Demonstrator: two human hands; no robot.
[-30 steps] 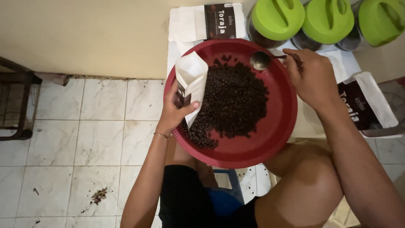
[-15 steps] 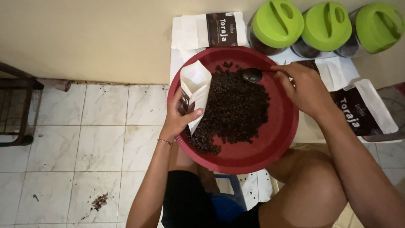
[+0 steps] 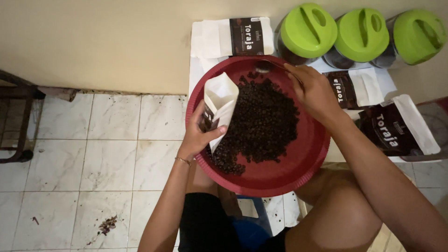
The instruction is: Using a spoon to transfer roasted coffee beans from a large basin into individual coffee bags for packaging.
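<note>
Tilting white pouch (image 3: pixel 219 105), mouth up-right, left hand (image 3: pixel 198 135)

Three clear jars with bright green lids stand in a row against the cream wall: first jar (image 3: pixel 305 33), second jar (image 3: pixel 360 36), third jar (image 3: pixel 411 36), each showing dark contents below the lid. A flat white pouch with a dark label (image 3: pixel 232 37) lies just left of the first jar. Two further pouches lie below the jars, the nearer pouch (image 3: pixel 354 87) flat, the outer pouch (image 3: pixel 400 127) tilted. Floor of white marbled tiles (image 3: pixel 107 140), grimy joints. Small heap of dark debris (image 3: pixel 108 225) at lower left. Dark metal frame (image 3: pixel 18 121) at left edge. Blue stool (image 3: pixel 249 224) partly visible below.
</note>
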